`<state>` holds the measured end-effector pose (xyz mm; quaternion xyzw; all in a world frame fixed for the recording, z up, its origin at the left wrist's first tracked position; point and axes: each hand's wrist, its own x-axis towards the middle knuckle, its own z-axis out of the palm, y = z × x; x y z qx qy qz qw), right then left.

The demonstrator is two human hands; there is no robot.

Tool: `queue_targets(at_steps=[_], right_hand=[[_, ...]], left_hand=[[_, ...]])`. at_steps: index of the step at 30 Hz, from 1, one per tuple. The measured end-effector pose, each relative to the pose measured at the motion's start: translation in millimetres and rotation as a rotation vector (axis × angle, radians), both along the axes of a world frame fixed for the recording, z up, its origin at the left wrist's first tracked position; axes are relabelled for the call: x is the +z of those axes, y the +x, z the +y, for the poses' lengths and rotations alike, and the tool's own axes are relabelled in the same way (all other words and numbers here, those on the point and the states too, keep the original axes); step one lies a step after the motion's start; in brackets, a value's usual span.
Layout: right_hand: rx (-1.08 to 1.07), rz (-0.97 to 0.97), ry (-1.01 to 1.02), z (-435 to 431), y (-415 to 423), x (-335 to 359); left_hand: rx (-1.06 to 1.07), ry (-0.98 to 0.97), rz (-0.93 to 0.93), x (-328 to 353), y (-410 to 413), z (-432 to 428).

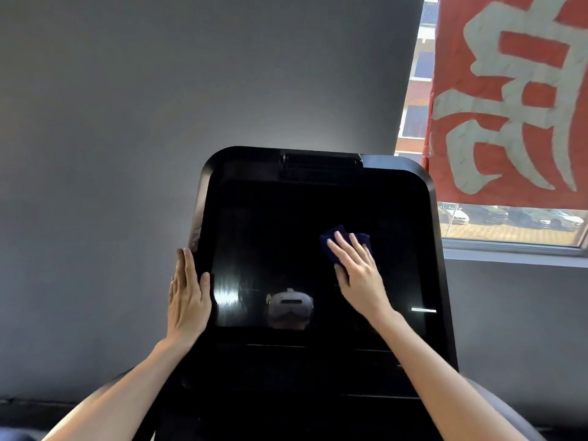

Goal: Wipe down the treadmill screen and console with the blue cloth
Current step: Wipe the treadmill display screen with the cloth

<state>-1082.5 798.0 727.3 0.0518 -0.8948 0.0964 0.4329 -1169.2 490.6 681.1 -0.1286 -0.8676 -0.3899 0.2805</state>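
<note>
Nearest the camera, two bare forearms reach up toward the treadmill. Between them the console (305, 370) sits below the glass, dark and hard to read; no wiping is under way there. The left hand (187, 294) lies flat and open against the left edge of the display frame, fingers extended upward and thumb resting on the bezel, holding nothing; it appears to be bracing the unit. The right hand (358, 272) is spread wide, palm down, pressing the cloth (332, 238) against the screen (270, 237) right of centre, at about mid-height. The cloth shows as a dark blue bunch protruding past the fingertips and the thumb side. The glass is off and reflective, with streaky glare at lower left and a headset mirrored at lower centre. Judgement: the screen-wiping step is in hand, with the console yet to be done. The next move calls for steady flat pressure and overlapping passes across the glass, notably toward the streaked lower left, then the console. Beyond are a grey wall (111, 122), and at right a window (509, 224) with a red banner (515, 100).
</note>
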Motion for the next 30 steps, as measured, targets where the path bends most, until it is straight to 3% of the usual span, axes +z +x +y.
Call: queue_targets(at_steps=[2, 3, 6, 7, 9, 12, 14, 18, 19, 22, 24, 25, 28, 30], right_hand=[[0.031, -0.02, 0.151, 16.8, 2.4, 5.6], [-0.008, -0.009, 0.116, 23.2, 0.1, 9.5], [-0.192, 0.08, -0.304, 10.1, -9.8, 14.5], [-0.219, 0.099, -0.348, -3.6, -12.9, 12.3], [-0.135, 0.087, -0.196, -24.9, -14.2, -0.4], [0.07, 0.03, 0.201, -20.6, -9.1, -6.3], [0.048, 0.056, 0.257, -9.1, -17.5, 5.4], [-0.147, 0.117, -0.183, -40.7, -37.1, 15.7], [-0.123, 0.126, -0.146, -53.4, -41.0, 11.7], [0.201, -0.014, 0.336, -64.5, -40.8, -3.3], [0.323, -0.089, 0.493, -49.3, -45.3, 11.1], [0.309, -0.077, 0.439, -44.8, -50.8, 19.4], [0.113, 0.035, 0.004, -55.1, -65.4, 33.3], [0.09, 0.097, -0.024, -81.7, -72.8, 27.6]], left_hand=[[0.01, 0.023, 0.0, -0.4, 0.3, 1.9], [0.015, 0.033, 0.007, -0.9, 0.4, 3.6], [0.033, 0.077, 0.016, -3.7, -0.1, 5.7], [0.039, 0.091, 0.014, -4.1, -0.1, 5.6], [0.055, 0.121, 0.007, -5.9, -0.2, 4.9], [0.065, 0.182, 0.008, -6.5, 0.9, 3.6], [0.091, 0.198, -0.012, -6.5, 0.4, 4.6], [0.144, 0.196, -0.04, -7.5, -1.4, 3.6], [0.147, 0.198, -0.044, -7.1, -1.6, 3.0], [0.132, 0.225, -0.05, -7.5, -0.9, 1.2], [0.116, 0.257, -0.051, -7.2, 0.1, 0.8], [0.109, 0.271, -0.053, -7.0, 0.7, 1.0], [0.09, 0.302, -0.059, -6.6, 0.9, 0.7], [0.089, 0.321, -0.061, -5.2, 0.8, -0.6]])
